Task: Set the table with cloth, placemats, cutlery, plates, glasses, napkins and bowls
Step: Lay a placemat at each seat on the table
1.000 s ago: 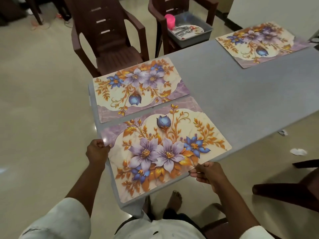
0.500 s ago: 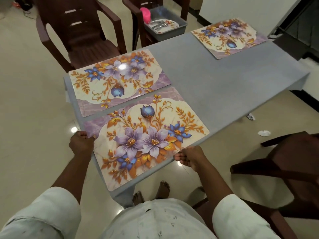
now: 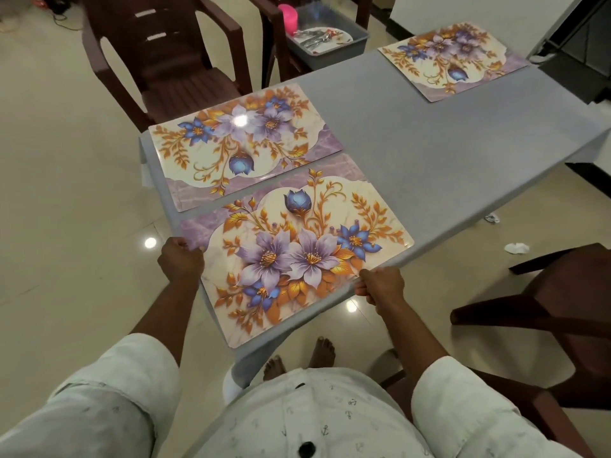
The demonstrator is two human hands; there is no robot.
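Both hands keep the near placemat (image 3: 297,256) pinched: left hand (image 3: 181,261) at its far corner, right hand (image 3: 382,285) on its near edge. Each grip is closed on it. Its corner below the grips overhangs the bench (image 3: 446,150), so a pull could slide it off.

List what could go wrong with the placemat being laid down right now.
1. The near placemat lies skewed, and its near corner reaches the edge of the grey cloth; let go there, it may slip off.
2. The left hand and right hand pinch its ends at the table edge; a pull could drag the cloth along.
3. Pushed forward, it could ride over the second placemat, since the gap between them is narrow.
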